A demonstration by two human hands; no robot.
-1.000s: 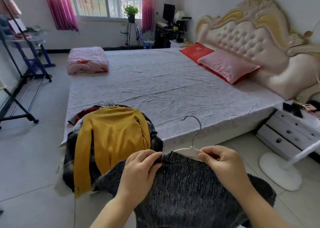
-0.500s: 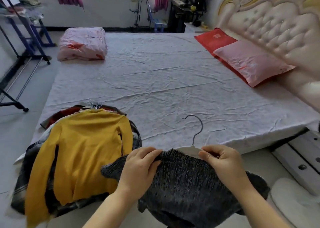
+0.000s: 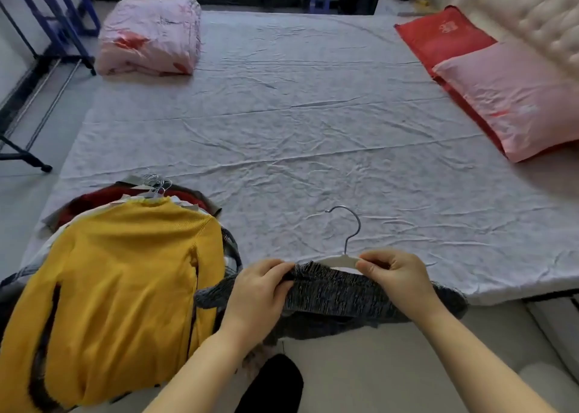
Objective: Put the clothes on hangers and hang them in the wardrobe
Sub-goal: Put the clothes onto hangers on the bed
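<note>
At the bed's near edge, both hands are busy with one garment. The left hand [image 3: 260, 290] has its fingers curled over a bunched fold of the grey knit [image 3: 332, 293], thumb tucked under, a firm grip. The right hand [image 3: 394, 276] pinches the knit's top edge between thumb and forefinger, right against the white hanger [image 3: 343, 259], with the other fingers curled in behind. The hanger's shoulders are mostly buried in the fabric, and its metal hook stands clear, curling left above the sheet. The knit stretches between the two hands and sags off the bed [image 3: 297, 115] toward the floor [image 3: 376, 365] (how far the hanger sits inside it, I can't tell).

Just left of the left hand lies a yellow sweater [image 3: 125, 271], spread flat on top of a pile of clothes at the bed's near left corner. A red garment [image 3: 94, 196] peeks out behind it, and a cluster of hooks [image 3: 156, 184] shows at the pile's far end.

Further out, the wrinkled sheet runs wide. A folded pink quilt [image 3: 150, 33] sits at the far left corner. A pink pillow [image 3: 507, 99] overlaps a red pillow [image 3: 445, 33] by the tufted headboard [image 3: 539, 14] on the right. A blue rack [image 3: 62, 14] stands on the floor to the far left.
</note>
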